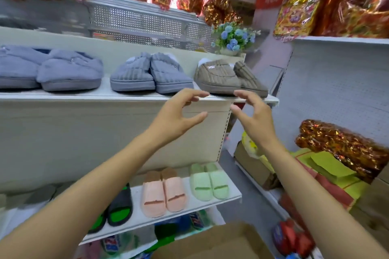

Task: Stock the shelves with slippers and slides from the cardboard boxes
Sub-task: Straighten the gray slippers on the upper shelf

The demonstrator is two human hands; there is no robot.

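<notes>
The cardboard box (212, 244) near the bottom is cut by the lower edge, its inside unseen, and the packets (117, 242) under the lowest shelf are too smeared to name. The far-left grey slippers (14, 69) run off the left edge. The dark pair (117, 206) is partly hidden behind the left forearm (90, 185).

Upper shelf (63, 96): matt painted metal. Blue slippers (48, 71) at its left end fuzzy fleece; grey pair (151, 75) and brown pair (227, 78) ribbed quilted cloth. Lower shelf slides, pink (163, 192) and green (208, 183): smooth matt foam plastic. Cardboard box (214, 242) plain matt. Foil packs (345, 149) glossy, crinkled.
</notes>
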